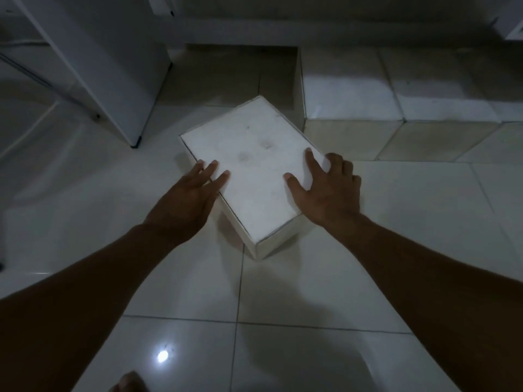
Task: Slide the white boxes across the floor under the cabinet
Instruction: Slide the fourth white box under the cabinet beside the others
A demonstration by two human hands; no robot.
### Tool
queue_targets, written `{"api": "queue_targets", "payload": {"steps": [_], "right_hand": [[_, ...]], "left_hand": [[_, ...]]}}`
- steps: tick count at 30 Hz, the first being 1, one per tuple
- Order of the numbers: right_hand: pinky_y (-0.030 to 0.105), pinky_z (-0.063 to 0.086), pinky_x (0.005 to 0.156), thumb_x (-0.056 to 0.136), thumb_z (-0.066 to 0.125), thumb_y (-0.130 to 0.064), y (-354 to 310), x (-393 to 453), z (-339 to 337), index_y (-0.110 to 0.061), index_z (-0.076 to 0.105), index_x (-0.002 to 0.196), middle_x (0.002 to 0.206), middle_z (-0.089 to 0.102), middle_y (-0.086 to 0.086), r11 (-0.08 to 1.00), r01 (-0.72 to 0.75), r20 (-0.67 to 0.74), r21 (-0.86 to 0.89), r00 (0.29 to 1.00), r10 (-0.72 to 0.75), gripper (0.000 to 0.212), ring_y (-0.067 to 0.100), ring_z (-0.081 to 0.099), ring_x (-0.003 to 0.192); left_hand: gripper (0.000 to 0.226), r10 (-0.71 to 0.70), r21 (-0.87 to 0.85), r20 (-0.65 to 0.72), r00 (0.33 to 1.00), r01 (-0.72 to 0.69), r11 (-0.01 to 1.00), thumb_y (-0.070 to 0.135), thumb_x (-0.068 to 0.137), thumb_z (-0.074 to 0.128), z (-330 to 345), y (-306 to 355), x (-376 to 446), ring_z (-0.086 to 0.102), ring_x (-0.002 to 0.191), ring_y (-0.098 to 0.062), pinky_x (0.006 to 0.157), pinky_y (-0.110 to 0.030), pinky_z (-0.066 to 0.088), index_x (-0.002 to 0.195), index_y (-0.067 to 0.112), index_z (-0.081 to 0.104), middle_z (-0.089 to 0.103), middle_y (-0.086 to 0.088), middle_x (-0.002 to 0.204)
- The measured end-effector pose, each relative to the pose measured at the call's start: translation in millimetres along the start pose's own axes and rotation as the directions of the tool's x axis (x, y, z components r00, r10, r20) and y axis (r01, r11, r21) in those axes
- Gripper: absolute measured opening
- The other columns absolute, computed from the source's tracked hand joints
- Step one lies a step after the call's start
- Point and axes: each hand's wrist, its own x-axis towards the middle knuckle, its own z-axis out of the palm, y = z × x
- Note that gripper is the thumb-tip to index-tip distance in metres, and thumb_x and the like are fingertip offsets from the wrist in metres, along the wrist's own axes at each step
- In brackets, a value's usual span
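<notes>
A flat, rectangular white box with a slightly smudged lid (254, 168) lies on the glossy pale-tiled floor (311, 292), near the middle of the scene and turned at an angle, one corner pointing near and another pointing far toward a dark recess (235, 72) between the tall white cabinet on small dark feet (113, 66) at the far left and the raised tiled step (396, 97) at the far right. The left hand (184, 199) is spread flat, its fingers (215, 168) resting on the lid by the box's left edge, with the palm off the box on the floor side. The right hand (325, 190) is also spread wide, thumb and forefinger lying on the lid while the other fingers wrap over the right-hand edge; neither hand closes around the box. This placing suits pushing rather than lifting: palms low and behind the box give a forward shove along the smooth tiles, and a hand on each side lets the person steer the skewed box straight. Judging by its position, the box is not yet under the cabinet; the opening lies farther away, so the box likely needs turning to pass the step's corner. Only one box is in view.
</notes>
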Motion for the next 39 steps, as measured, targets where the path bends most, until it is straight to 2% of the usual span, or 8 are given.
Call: {"api": "queue_targets", "payload": {"steps": [2,5,9,15,21,25,31,39], "right_hand": [[0.049,0.035,0.098,0.087,0.027,-0.077,-2.7,-16.6,1.7,-0.030,0.030,0.151,0.142,0.037,0.015,0.998,-0.058,-0.035,0.034,0.998,0.059,0.079,0.034,0.039,0.123],[0.048,0.039,0.091,0.087,0.029,-0.076,-7.6,-33.9,2.1,-0.025,0.036,0.148,0.135,0.044,0.015,0.995,-0.103,-0.095,0.017,0.990,0.104,0.081,0.034,0.044,0.115],[0.048,0.039,0.098,0.086,0.026,-0.079,1.2,-41.7,-4.0,-0.019,0.034,0.149,0.144,0.040,0.017,1.000,-0.007,-0.077,0.013,0.997,0.008,0.088,0.036,0.042,0.123],[0.048,0.014,0.122,0.082,0.030,-0.082,40.8,-55.7,0.9,-0.024,0.014,0.157,0.166,0.000,0.008,0.906,0.370,0.020,0.206,0.924,-0.382,0.096,0.025,-0.004,0.152],[0.043,0.028,0.119,0.091,0.059,-0.045,32.6,-42.1,11.1,-0.021,0.027,0.155,0.165,0.015,0.004,0.868,0.432,-0.091,0.246,0.902,-0.423,0.076,0.023,0.006,0.152],[0.038,0.023,0.118,0.093,0.058,-0.045,25.7,-32.6,17.9,-0.022,0.030,0.154,0.163,0.020,0.003,0.879,0.425,-0.123,0.217,0.905,-0.408,0.071,0.025,0.012,0.151],[0.051,0.027,0.117,0.091,0.064,-0.046,18.6,-0.2,14.6,-0.022,0.036,0.152,0.162,0.025,0.006,0.882,0.420,-0.118,0.211,0.907,-0.404,0.072,0.027,0.019,0.150],[0.047,0.004,0.123,0.073,0.054,-0.083,14.6,55.2,15.7,-0.015,0.003,0.157,0.166,0.002,0.009,0.982,0.155,-0.081,0.104,0.986,-0.147,0.119,0.022,0.001,0.152]], "left_hand": [[0.052,-0.100,-0.105,0.011,0.995,0.100,0.989,0.017,0.098,0.038,0.1,14.0,4.7,0.012,0.150,-0.030,0.117,-0.032,0.015,0.150,0.011,0.036,0.024,-0.014,0.160],[0.068,-0.199,-0.260,0.063,0.978,0.209,0.943,0.043,0.091,0.043,-0.6,37.8,2.1,0.003,0.151,-0.020,0.116,-0.025,0.005,0.151,0.012,0.033,0.015,-0.007,0.163],[0.111,-0.042,-0.014,0.184,0.982,0.045,0.999,0.087,0.071,0.043,6.9,62.2,-6.7,-0.011,0.150,-0.016,0.120,-0.043,-0.002,0.156,0.023,0.012,-0.005,-0.001,0.164],[0.094,0.005,0.055,0.216,0.976,-0.017,0.998,0.061,0.089,0.051,13.8,68.0,-1.5,-0.014,0.150,-0.019,0.121,-0.041,-0.005,0.157,0.017,0.002,-0.011,-0.008,0.163],[0.081,-0.036,0.072,0.178,0.983,0.023,0.997,0.002,0.090,0.044,26.1,73.5,9.4,-0.019,0.148,-0.023,0.121,-0.043,-0.008,0.155,0.005,-0.004,-0.013,-0.013,0.163],[0.079,-0.043,0.121,0.109,0.993,0.029,0.992,0.013,0.091,0.043,34.0,63.4,16.6,-0.015,0.150,-0.025,0.121,-0.048,-0.002,0.155,0.005,-0.003,-0.010,-0.013,0.163],[0.078,-0.035,0.132,-0.015,0.999,0.037,0.991,0.056,0.097,0.035,40.6,41.6,49.4,-0.001,0.151,-0.023,0.122,-0.045,0.004,0.156,0.012,0.008,0.004,-0.008,0.164],[0.080,-0.034,0.142,-0.118,0.992,0.051,0.989,0.064,0.094,0.035,41.4,14.1,101.7,0.012,0.150,-0.021,0.121,-0.045,0.012,0.155,0.013,0.021,0.017,-0.006,0.163]]}}
